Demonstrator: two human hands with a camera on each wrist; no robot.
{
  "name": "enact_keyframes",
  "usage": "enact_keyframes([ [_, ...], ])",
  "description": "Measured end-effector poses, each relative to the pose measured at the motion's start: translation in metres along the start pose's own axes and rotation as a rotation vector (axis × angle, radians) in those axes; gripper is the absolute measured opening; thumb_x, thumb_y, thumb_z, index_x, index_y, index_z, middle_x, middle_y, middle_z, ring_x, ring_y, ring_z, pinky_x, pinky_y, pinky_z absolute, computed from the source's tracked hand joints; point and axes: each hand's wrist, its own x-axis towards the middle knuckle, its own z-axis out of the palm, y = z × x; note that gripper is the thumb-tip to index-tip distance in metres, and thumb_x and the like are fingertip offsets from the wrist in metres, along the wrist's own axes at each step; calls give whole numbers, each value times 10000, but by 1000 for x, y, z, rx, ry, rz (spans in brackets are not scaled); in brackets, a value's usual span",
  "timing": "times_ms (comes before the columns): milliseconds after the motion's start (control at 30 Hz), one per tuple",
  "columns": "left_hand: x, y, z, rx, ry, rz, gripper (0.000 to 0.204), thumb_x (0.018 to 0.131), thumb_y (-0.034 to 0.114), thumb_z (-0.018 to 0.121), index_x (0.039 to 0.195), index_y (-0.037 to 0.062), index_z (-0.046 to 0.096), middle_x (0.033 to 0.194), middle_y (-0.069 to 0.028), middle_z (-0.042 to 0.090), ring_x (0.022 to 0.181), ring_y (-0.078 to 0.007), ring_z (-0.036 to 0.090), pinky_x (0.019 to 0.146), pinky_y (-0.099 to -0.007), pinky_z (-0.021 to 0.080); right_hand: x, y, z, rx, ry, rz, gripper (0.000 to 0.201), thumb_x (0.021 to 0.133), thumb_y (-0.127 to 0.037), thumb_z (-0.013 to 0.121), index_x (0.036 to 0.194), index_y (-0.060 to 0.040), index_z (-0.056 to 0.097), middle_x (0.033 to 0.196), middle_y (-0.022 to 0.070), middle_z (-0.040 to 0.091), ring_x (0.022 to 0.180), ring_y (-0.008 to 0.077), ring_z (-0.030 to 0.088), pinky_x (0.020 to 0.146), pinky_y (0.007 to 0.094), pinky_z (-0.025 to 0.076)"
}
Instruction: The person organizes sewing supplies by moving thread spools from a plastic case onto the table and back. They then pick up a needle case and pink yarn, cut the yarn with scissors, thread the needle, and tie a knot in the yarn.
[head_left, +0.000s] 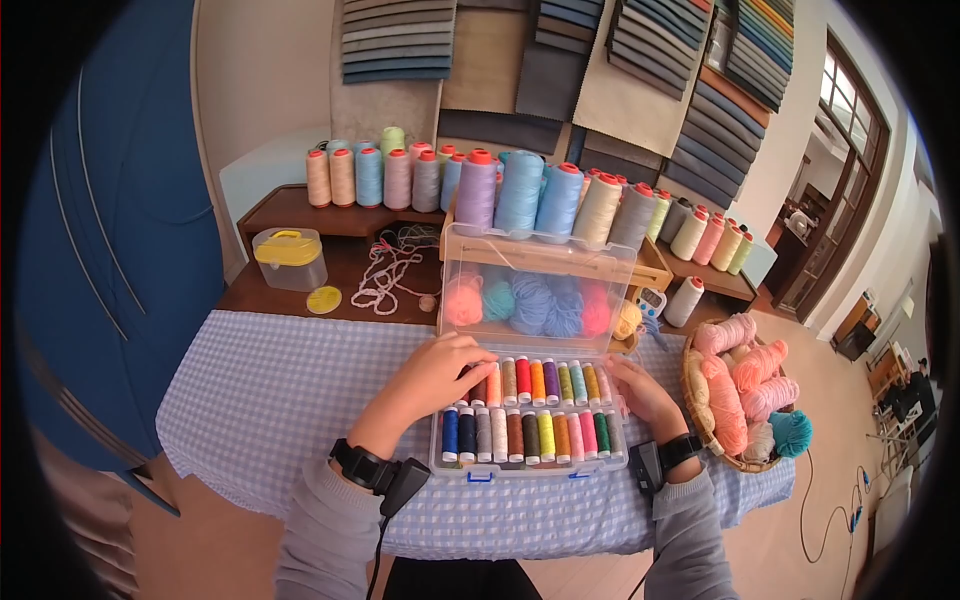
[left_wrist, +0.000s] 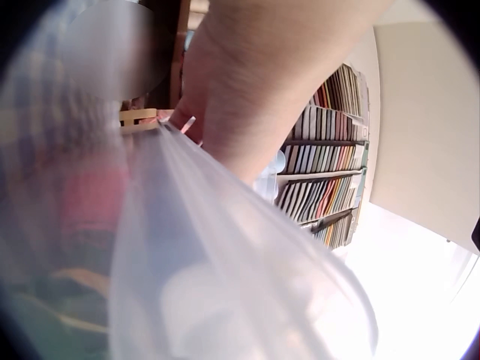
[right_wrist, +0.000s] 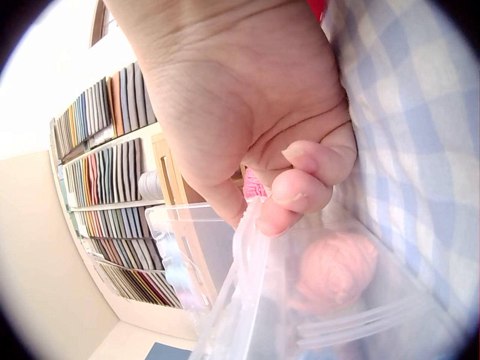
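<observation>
A clear plastic box stands on the checked cloth with its lid raised. Two rows of thread spools in many colours fill its top. At its back left corner, my left hand grips the rim, thumb beside the end spools. My right hand holds the right side; the right wrist view shows thumb and curled fingers pinching the clear rim. A pink yarn ball shows through the plastic there. In the left wrist view, my wrist hides most of the left fingers.
A wicker basket of yarn skeins stands at right. Behind the lid, large thread cones line a wooden stand. A yellow-lidded container and tangled cord lie back left; a small timer stands back right.
</observation>
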Motion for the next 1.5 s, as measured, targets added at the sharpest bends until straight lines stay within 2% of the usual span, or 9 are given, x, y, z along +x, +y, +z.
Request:
enact_keyframes([
  [200, 0, -1, 1, 25, 16, 45, 190, 831, 163, 538, 923, 30, 638, 896, -105, 585, 857, -264, 546, 761, -342, 438, -2, -2, 4, 30, 26, 9, 307, 900, -232, 488, 1129, -31, 450, 624, 12, 549, 403, 85, 497, 341, 189, 373],
  [400, 2, 9, -7, -3, 52, -4, 167, 823, 158, 552, 900, 39, 640, 862, -105, 554, 860, -271, 532, 759, -341, 428, -5, -7, 8, 37, 14, 11, 333, 895, -223, 499, 1146, -15, 432, 631, 15, 547, 409, 84, 500, 345, 187, 385],
  [600, 2, 16, -9, 126, -28, -34, 180, 821, 179, 556, 911, 49, 641, 890, -100, 545, 871, -275, 529, 753, -347, 432, -9, -12, 11, 37, -7, -3, 293, 899, -216, 494, 1110, -16, 451, 636, 5, 541, 413, 74, 500, 336, 185, 385],
  [767, 11, 31, -10, 251, -155, -52, 193, 814, 197, 561, 933, 66, 640, 886, -100, 546, 886, -275, 531, 756, -349, 433, -5, -7, 2, -20, -146, -12, 255, 904, -257, 481, 1032, -37, 485, 545, -4, 507, 378, 78, 478, 330, 184, 371],
  [900, 20, 37, -18, 325, -216, 0, 203, 814, 201, 564, 953, 73, 637, 878, -92, 532, 867, -258, 531, 750, -334, 429, -5, -6, 1, -13, -163, -38, 265, 897, -292, 485, 994, -45, 493, 505, -6, 487, 360, 81, 465, 326, 181, 355],
  [967, 24, 42, -23, 270, -249, -14, 201, 815, 210, 573, 953, 73, 623, 890, -97, 517, 857, -255, 535, 729, -333, 437, -7, -8, 1, -84, -147, -32, 275, 889, -315, 492, 961, -50, 495, 509, -6, 491, 359, 79, 465, 328, 176, 344],
  [1133, 25, 56, -32, 293, -325, 7, 274, 810, 172, 571, 1075, 103, 577, 864, -73, 464, 790, -208, 515, 698, -302, 425, -6, -8, -1, -113, -164, -56, 268, 881, -330, 499, 918, -64, 492, 512, -1, 503, 367, 71, 476, 329, 165, 334],
  [1400, 19, 82, -37, 460, -434, 15, 401, 772, 90, 599, 1162, 136, 519, 870, -74, 482, 799, -216, 548, 692, -309, 455, -1, -2, -5, -79, -211, -84, 257, 877, -339, 494, 869, -83, 480, 482, 4, 519, 353, 63, 468, 327, 167, 339],
  [1500, 16, 87, -35, 473, -409, 18, 405, 767, 89, 600, 1161, 129, 517, 870, -73, 492, 809, -212, 562, 693, -309, 461, -1, -2, -5, -85, -223, -108, 261, 878, -347, 488, 871, -85, 481, 486, 10, 521, 353, 65, 467, 329, 167, 342],
])
